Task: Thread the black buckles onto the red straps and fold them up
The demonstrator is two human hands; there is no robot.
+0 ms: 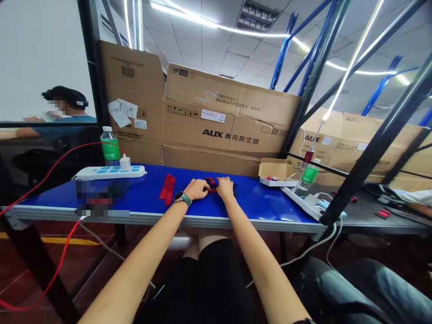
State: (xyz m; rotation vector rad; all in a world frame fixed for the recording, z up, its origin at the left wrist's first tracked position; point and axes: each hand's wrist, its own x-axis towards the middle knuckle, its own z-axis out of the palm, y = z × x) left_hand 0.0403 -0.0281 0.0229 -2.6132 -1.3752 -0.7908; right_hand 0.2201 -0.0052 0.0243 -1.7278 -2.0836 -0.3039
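My left hand [198, 188], with a watch on its wrist, is over the blue table with its fingers curled at a small red and black piece [212, 182], perhaps a strap. Close by, my right hand [225, 186] has its fingers bent down at the other side of the same piece. The fingers partly cover it, so its exact kind is unclear. To the left of my left hand lie several flat red strips [168, 189], partly overlapping. Some small black pieces [235, 191] lie just right of my right hand, partly hidden by it.
A white power strip [111, 173] and a water bottle [110, 148] stand at the left. An open small box [276, 173], another bottle [308, 175] and a second power strip [302, 202] are at the right. Cardboard [229, 121] walls the back. People sit on both sides.
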